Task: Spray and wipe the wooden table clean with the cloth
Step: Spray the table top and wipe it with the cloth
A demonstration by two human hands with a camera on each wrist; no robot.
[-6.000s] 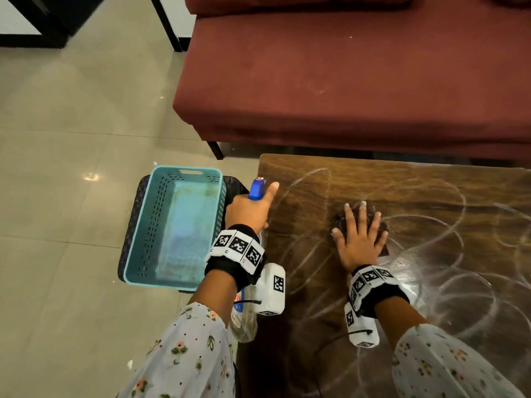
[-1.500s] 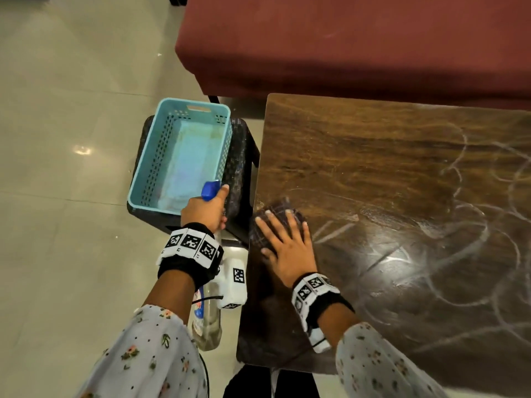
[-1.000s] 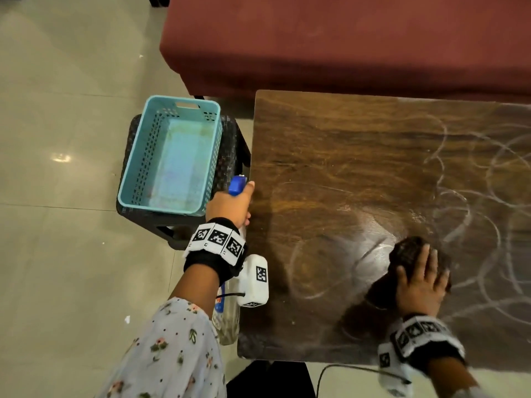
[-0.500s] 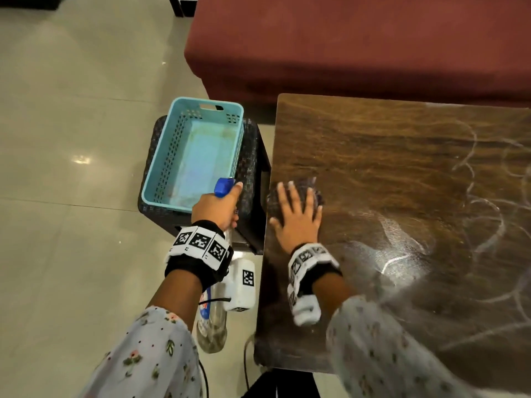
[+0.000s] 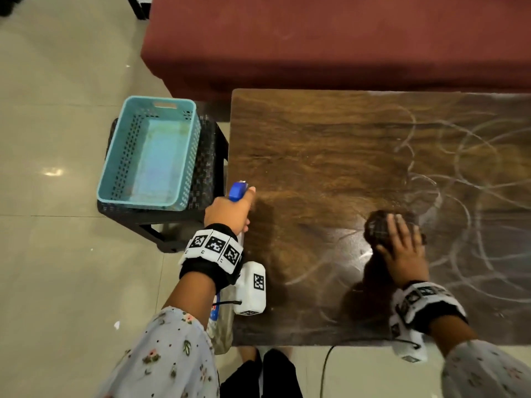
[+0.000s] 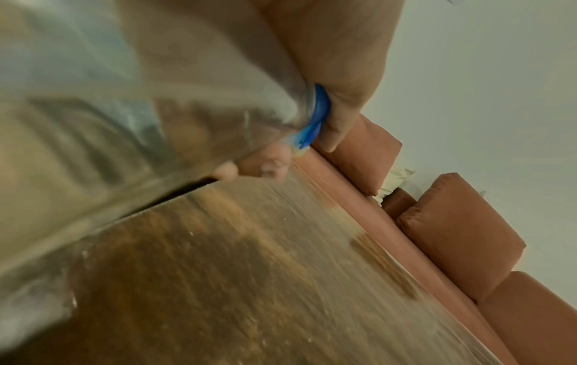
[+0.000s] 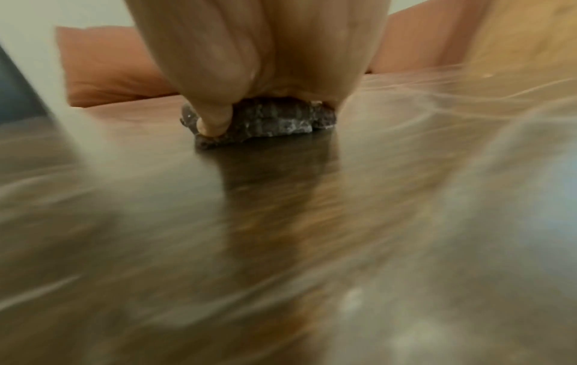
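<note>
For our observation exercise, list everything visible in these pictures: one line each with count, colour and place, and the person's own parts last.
Table: one, dark brown wood, centre right, with white streaks.
Cloth: one, dark, on the table under the right hand.
Spray bottle: one, clear with blue top, at the table's left edge.
Basket: one, light blue, on the stool.
Stool: one, black, left of the table.
Sofa: one, dark red, behind the table.
Left hand: holds the spray bottle.
Right hand: presses flat on the cloth.
</note>
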